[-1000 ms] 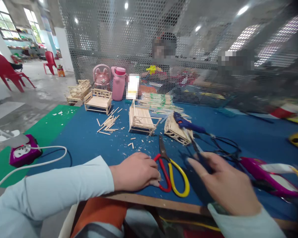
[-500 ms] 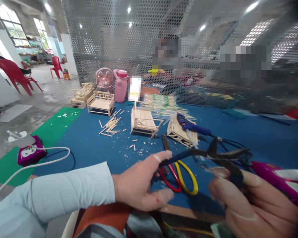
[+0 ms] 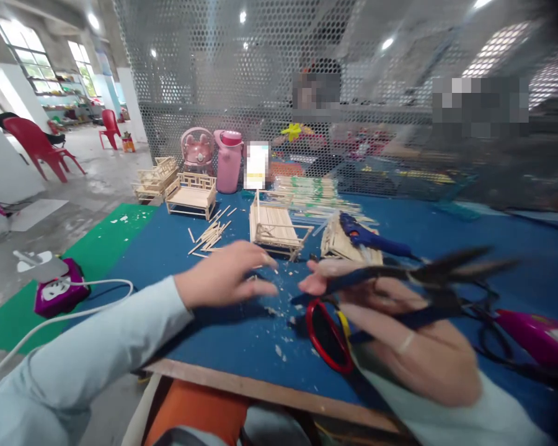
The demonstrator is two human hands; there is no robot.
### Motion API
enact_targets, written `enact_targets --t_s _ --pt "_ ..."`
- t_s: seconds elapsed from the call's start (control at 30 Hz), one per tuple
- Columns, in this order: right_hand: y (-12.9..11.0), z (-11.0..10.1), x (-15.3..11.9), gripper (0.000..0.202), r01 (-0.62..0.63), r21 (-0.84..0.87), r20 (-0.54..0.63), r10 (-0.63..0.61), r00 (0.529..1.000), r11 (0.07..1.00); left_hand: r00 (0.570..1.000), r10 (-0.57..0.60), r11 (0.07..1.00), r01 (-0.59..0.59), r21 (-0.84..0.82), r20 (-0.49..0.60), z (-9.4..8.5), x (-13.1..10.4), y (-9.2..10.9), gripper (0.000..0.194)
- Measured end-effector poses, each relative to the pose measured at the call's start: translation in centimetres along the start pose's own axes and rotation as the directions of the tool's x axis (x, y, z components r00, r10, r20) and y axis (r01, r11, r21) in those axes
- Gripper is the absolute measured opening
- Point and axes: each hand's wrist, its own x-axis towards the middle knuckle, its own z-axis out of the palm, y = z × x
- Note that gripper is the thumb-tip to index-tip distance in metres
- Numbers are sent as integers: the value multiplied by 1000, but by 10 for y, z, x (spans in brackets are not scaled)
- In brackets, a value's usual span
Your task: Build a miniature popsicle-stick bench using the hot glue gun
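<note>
My left hand (image 3: 230, 275) hovers over the blue table with its fingers apart and nothing between them. On the right, my right hand (image 3: 395, 316) is closed around dark-bladed cutters (image 3: 446, 279), whose blades point right and are blurred by motion. Red-and-yellow-handled scissors (image 3: 329, 337) lie beneath that hand, partly covered by it. Beyond my hands stands a small wooden bench frame (image 3: 279, 226). Another wooden piece (image 3: 337, 238) sits to its right, with a blue glue gun (image 3: 372, 238) resting over it. Loose short sticks (image 3: 211, 235) lie to the left of the bench frame.
Finished small benches (image 3: 191, 193), a pink flask (image 3: 229, 162), a lit phone (image 3: 256, 166) and bundled sticks (image 3: 307, 189) line the back by a mesh screen. A purple power strip (image 3: 58, 288) with a white cable is at left. People are behind the mesh.
My left hand has left the cutters and scissors and moved up and left. My right hand has moved left over the scissors, still with the cutters.
</note>
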Motion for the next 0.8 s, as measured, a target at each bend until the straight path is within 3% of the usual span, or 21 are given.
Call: enact_targets --t_s 0.03,0.1,0.13,0.17,0.23,0.37,0.6,0.8 --pt "0 -4 10 29 8 56 22 -10 1000 998 993 -119 991 119 57 -13 -12 -3 -17 29" --pt "4 -7 26 32 -7 160 62 -3 998 987 915 -402 888 402 226 -47 -32 -12 -48 22" --pt "9 -6 32 31 -10 175 40 3 999 985 868 -494 816 485 315 -55 -38 -17 -61 21" --pt "14 -4 34 28 -16 170 10 14 1000 985 850 -524 792 509 337 -50 -41 -21 -71 21" --pt "26 0 34 24 -21 147 -62 30 998 989 841 -540 782 515 351 -31 -42 -25 -80 21" --pt "38 2 22 23 14 126 -148 5 989 992 844 -536 792 495 358 16 -29 -24 -75 19" --pt "34 3 22 21 32 81 -165 -18 986 996 827 -562 759 516 396 0 -14 -22 -69 22" --pt "34 4 24 20 23 70 -167 -11 986 997 824 -559 736 547 398 -98 -23 -24 -63 22"
